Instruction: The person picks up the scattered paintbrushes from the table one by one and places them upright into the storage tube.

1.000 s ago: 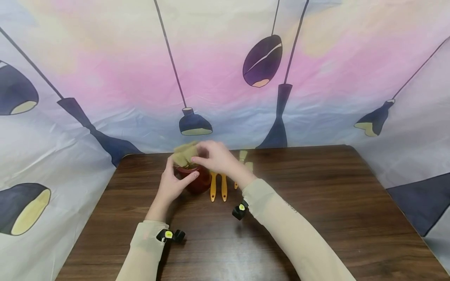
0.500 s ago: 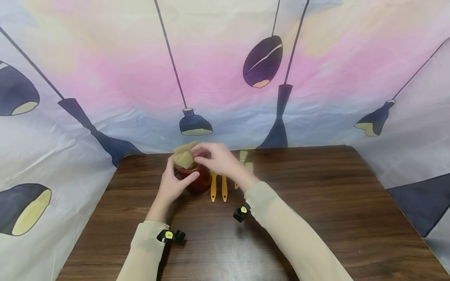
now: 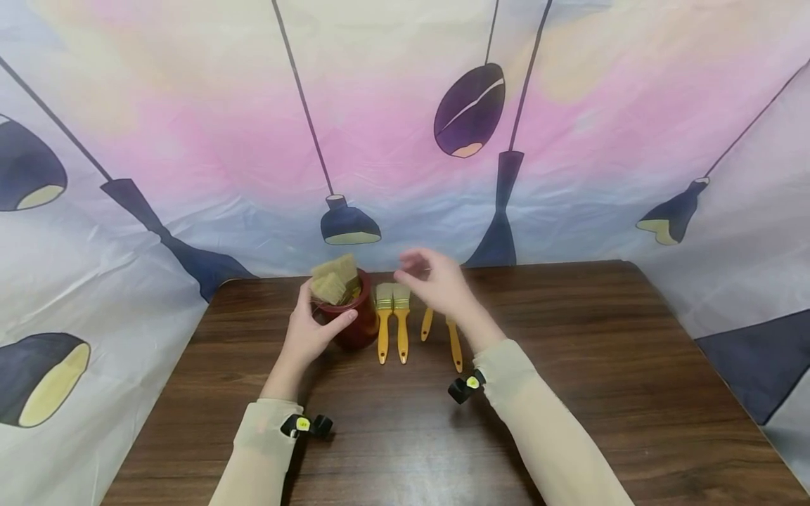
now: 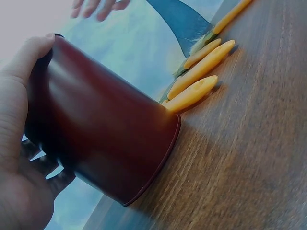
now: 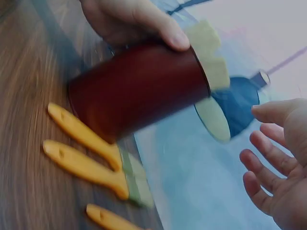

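1. Brown wood-grain tabletop (image 3: 569, 407), head view: left hand (image 3: 308, 336) grips a glossy dark-red cylindrical pot (image 3: 357, 329) holding pale-bristled brushes (image 3: 330, 287); yellow-handled paintbrushes (image 3: 403, 341) lie beside it.
2. Left wrist: the pot looks light, rigid, perhaps slippery; best held round.
3. Right wrist: right hand (image 5: 293, 182) is empty, loosely open; handles (image 5: 79, 129) seem stiff, pinchable.

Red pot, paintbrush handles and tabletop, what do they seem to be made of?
Dark red pot: smooth and glossy, perhaps plastic or lacquered wood; it shows highlights but no clear grain.
Paintbrush handles: plastic or painted wood, somewhat glossy; the yellow-orange looks even, with highlights.
Tabletop: wood or wood-look laminate, satiny; streaky brown grain and a soft reflection show.
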`<action>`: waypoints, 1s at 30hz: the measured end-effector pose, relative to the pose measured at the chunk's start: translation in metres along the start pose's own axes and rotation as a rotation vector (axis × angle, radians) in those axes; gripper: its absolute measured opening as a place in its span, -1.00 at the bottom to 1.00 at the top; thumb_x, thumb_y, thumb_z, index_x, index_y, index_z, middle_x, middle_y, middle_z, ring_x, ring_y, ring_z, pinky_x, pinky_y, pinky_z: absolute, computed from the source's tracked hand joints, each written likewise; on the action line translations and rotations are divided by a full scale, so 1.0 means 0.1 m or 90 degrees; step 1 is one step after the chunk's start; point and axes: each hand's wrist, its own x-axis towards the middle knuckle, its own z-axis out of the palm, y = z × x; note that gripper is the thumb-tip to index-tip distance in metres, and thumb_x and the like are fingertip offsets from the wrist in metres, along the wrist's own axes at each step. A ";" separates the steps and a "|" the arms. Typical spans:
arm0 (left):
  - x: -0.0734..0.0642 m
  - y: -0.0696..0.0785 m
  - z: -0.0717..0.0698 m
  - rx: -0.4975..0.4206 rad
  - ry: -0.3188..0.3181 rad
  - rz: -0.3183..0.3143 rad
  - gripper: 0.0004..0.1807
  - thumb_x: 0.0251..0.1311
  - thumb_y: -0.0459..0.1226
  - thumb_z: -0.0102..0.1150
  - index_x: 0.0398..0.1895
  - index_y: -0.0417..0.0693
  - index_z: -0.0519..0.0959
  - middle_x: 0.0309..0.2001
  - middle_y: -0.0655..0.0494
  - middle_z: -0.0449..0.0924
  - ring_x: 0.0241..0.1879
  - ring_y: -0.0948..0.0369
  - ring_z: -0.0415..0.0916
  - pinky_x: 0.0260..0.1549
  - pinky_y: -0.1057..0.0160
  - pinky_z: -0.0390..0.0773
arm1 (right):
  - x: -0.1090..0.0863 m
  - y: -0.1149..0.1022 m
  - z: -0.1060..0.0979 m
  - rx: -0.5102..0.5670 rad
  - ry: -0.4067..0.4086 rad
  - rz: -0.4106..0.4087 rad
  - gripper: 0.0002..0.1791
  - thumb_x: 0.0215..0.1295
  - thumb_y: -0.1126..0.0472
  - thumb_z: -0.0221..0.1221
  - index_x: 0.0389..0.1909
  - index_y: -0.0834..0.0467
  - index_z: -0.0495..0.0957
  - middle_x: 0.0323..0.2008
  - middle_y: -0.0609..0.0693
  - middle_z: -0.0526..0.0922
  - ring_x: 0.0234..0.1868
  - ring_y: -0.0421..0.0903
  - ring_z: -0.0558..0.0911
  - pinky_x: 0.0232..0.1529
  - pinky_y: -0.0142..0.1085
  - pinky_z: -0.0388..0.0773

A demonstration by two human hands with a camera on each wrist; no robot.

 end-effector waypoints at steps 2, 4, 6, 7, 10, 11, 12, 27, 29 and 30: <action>0.00 0.00 0.00 -0.002 0.000 0.000 0.09 0.26 -0.14 0.58 0.74 0.08 0.10 0.54 -0.14 0.36 0.54 -0.10 0.32 0.51 -0.31 0.31 | -0.07 0.08 -0.08 -0.002 0.025 0.015 -0.58 0.49 0.11 0.41 0.26 0.16 0.68 0.02 0.03 0.78 0.04 0.00 0.75 0.13 -0.06 0.71; 0.00 0.00 0.01 -0.002 0.001 0.000 0.10 0.25 -0.15 0.57 0.74 0.07 0.09 0.55 -0.15 0.35 0.54 -0.11 0.32 0.51 -0.31 0.31 | -0.15 0.17 -0.14 -0.009 0.049 0.030 -0.58 0.48 0.09 0.41 0.25 0.16 0.68 0.00 0.04 0.79 0.01 0.03 0.75 0.10 -0.02 0.71; 0.00 0.00 0.01 -0.003 0.001 -0.001 0.11 0.25 -0.16 0.57 0.75 0.07 0.07 0.55 -0.16 0.35 0.55 -0.12 0.31 0.51 -0.32 0.30 | -0.23 0.27 -0.19 -0.017 0.069 0.043 -0.61 0.48 0.09 0.41 0.22 0.15 0.69 -0.02 0.05 0.79 -0.02 0.04 0.76 0.08 0.00 0.71; -0.01 -0.01 0.01 -0.003 0.001 -0.002 0.11 0.25 -0.16 0.57 0.75 0.07 0.07 0.55 -0.16 0.34 0.55 -0.12 0.31 0.51 -0.32 0.30 | -0.28 0.32 -0.21 -0.023 0.077 0.048 -0.61 0.47 0.09 0.41 0.21 0.16 0.69 -0.02 0.07 0.79 -0.02 0.06 0.76 0.07 0.02 0.72; -0.01 -0.02 0.02 0.000 -0.001 -0.003 0.11 0.26 -0.15 0.57 0.75 0.06 0.07 0.55 -0.16 0.34 0.55 -0.12 0.31 0.51 -0.31 0.31 | -0.42 0.46 -0.24 -0.046 0.090 0.077 -0.61 0.46 0.10 0.42 0.18 0.19 0.69 -0.02 0.10 0.79 -0.01 0.07 0.76 0.09 0.03 0.71; -0.01 -0.02 0.02 0.000 0.001 -0.002 0.10 0.26 -0.14 0.57 0.75 0.07 0.09 0.55 -0.15 0.35 0.55 -0.11 0.31 0.51 -0.31 0.31 | -0.46 0.51 -0.25 -0.052 0.091 0.090 -0.61 0.45 0.10 0.42 0.18 0.19 0.69 -0.02 0.10 0.79 -0.01 0.07 0.77 0.09 0.04 0.71; -0.01 -0.02 0.02 0.000 0.003 -0.001 0.08 0.26 -0.14 0.57 0.74 0.08 0.11 0.54 -0.14 0.36 0.54 -0.11 0.32 0.51 -0.30 0.31 | -0.51 0.54 -0.25 -0.057 0.089 0.103 -0.61 0.45 0.09 0.43 0.17 0.20 0.69 -0.02 0.11 0.79 -0.01 0.08 0.76 0.09 0.05 0.71; -0.01 -0.01 0.02 -0.005 0.007 0.000 0.06 0.27 -0.14 0.57 0.72 0.08 0.13 0.53 -0.13 0.36 0.54 -0.09 0.32 0.52 -0.28 0.30 | -0.84 0.87 -0.22 -0.115 -0.005 0.223 -0.42 0.40 0.04 0.48 0.30 0.25 0.61 0.06 0.16 0.75 -0.05 0.09 0.75 0.02 0.05 0.72; -0.01 0.00 0.02 -0.005 0.008 0.000 0.05 0.27 -0.14 0.57 0.72 0.07 0.13 0.53 -0.13 0.37 0.54 -0.09 0.32 0.52 -0.28 0.30 | -0.86 0.89 -0.21 -0.118 -0.009 0.226 -0.40 0.40 0.02 0.48 0.31 0.25 0.61 0.06 0.16 0.75 -0.06 0.08 0.74 0.01 0.04 0.71; -0.01 0.00 0.02 -0.004 0.008 -0.001 0.05 0.27 -0.14 0.57 0.72 0.07 0.13 0.53 -0.13 0.36 0.54 -0.09 0.31 0.52 -0.28 0.30 | -0.87 0.90 -0.21 -0.119 -0.011 0.230 -0.39 0.39 0.01 0.48 0.31 0.25 0.61 0.06 0.16 0.75 -0.05 0.08 0.73 0.00 0.03 0.71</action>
